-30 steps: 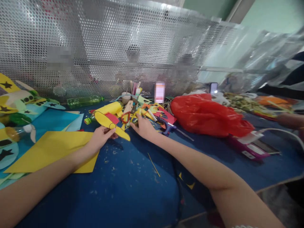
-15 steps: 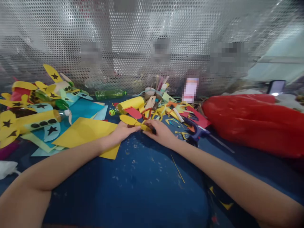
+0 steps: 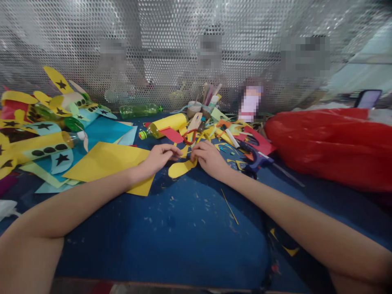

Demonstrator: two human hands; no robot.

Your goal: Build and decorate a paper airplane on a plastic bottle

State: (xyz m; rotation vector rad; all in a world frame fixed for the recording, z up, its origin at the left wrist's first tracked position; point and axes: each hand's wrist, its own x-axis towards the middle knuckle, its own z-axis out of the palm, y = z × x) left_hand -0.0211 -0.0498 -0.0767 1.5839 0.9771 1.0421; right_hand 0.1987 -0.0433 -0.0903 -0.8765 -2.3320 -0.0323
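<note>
A yellow paper cutout [image 3: 180, 168] with a rounded end hangs just above the blue table, pinched at its right end by my right hand [image 3: 208, 158]. To its upper left, my left hand [image 3: 163, 157] is off the cutout, its fingers curled and close together; what they hold, if anything, is too small to tell. Behind the hands are a red paper oval [image 3: 172, 134], red-handled scissors [image 3: 190, 136] and a bottle wrapped in yellow paper [image 3: 168, 124]. A large yellow sheet [image 3: 107, 165] lies under my left forearm.
Decorated bottle planes [image 3: 49, 149] crowd the left side. A purple glue gun [image 3: 259, 160], paper scraps and a large red bag [image 3: 324, 147] are on the right. A green bottle [image 3: 139, 110] lies at the back by a perforated metal screen [image 3: 171, 53].
My left hand has let go of the yellow cutout. The cutout has swung lower, its rounded end now below both hands, still in my right hand. The camera view has tilted slightly down.
</note>
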